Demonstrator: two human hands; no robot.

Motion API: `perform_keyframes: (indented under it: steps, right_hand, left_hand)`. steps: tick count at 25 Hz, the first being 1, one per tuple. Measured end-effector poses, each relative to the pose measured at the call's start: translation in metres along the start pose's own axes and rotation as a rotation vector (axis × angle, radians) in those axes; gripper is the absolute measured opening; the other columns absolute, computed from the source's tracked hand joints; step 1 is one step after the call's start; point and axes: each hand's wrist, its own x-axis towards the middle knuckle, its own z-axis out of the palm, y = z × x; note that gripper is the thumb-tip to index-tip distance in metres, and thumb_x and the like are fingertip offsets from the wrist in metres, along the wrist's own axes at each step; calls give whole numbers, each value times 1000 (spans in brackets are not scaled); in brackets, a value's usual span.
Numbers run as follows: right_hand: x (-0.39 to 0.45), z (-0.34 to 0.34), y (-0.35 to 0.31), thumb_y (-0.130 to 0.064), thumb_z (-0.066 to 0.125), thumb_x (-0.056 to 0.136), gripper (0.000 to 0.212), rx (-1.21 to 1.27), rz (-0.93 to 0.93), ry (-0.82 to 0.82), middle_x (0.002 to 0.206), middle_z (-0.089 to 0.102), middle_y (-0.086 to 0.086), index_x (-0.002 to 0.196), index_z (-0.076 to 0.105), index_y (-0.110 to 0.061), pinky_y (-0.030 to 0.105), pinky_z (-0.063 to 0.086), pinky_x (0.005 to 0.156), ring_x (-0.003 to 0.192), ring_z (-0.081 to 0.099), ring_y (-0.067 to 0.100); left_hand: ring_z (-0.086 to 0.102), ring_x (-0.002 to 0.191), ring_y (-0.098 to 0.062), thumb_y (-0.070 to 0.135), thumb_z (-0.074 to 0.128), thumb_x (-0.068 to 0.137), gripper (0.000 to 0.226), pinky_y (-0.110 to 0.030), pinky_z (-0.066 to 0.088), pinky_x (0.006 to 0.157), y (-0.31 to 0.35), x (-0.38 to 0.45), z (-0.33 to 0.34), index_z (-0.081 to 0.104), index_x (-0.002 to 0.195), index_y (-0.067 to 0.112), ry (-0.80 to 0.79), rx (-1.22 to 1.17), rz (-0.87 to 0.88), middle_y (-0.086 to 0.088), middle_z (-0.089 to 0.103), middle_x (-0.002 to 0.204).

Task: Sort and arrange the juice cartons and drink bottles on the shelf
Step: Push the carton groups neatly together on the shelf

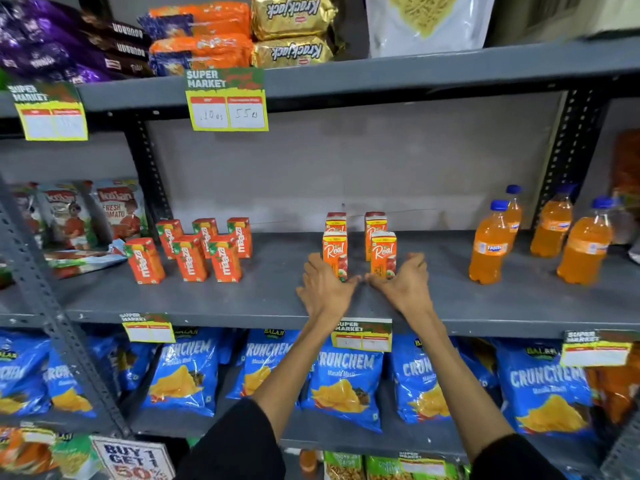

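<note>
On the grey middle shelf (270, 299), two orange Real juice cartons stand in front, the left one (334, 249) and the right one (383, 249), with two more Real cartons (375, 221) behind them. My left hand (323, 289) cups the left front carton at its base. My right hand (403, 285) cups the right front carton the same way, and my thumbs nearly meet between them. Several orange Maaza cartons (190, 258) stand upright in two rows to the left. Several orange drink bottles (490, 251) with blue caps stand on the right.
Ketchup pouches (114, 209) lean at the shelf's left end. Biscuit packs (201, 39) fill the shelf above, blue chip bags (346, 382) the shelf below. Price tags (227, 98) hang from the shelf edges. Bare shelf lies between the carton groups and the bottles.
</note>
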Motion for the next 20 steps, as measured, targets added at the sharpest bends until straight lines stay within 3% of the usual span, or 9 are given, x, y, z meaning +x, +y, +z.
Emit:
perform_keyframes:
  steps: [2, 7, 15, 20]
  right_hand:
    - [5, 6, -3, -49, 87, 60, 94, -52, 9, -12, 128, 51, 20, 124, 38, -2, 47, 44, 101, 122, 48, 37]
    - [7, 11, -3, -42, 81, 69, 72, -129, -35, 10, 122, 57, 18, 117, 41, -6, 47, 46, 95, 117, 54, 37]
    - [5, 16, -4, -52, 74, 76, 71, -273, -76, 22, 126, 58, 17, 120, 41, -8, 50, 44, 98, 121, 53, 37]
    - [0, 13, -1, -57, 75, 72, 77, -224, -94, 19, 126, 57, 14, 123, 40, -10, 49, 45, 99, 120, 53, 34]
  left_hand:
    - [60, 114, -35, 51, 84, 72, 77, -51, 50, 90, 3, 3, 3, 41, 120, 10, 31, 62, -22, -13, 60, 122]
    - [61, 112, -34, 40, 80, 80, 62, -49, 51, 89, -1, 3, 7, 42, 118, 10, 74, 113, -4, -14, 61, 121]
    - [61, 112, -31, 41, 81, 81, 62, -48, 52, 89, -3, 8, 3, 44, 119, 10, 45, 108, 56, -12, 64, 119]
    - [61, 115, -33, 43, 83, 79, 71, -52, 51, 93, -5, 7, 4, 42, 126, 9, 48, 11, 23, -12, 63, 122]
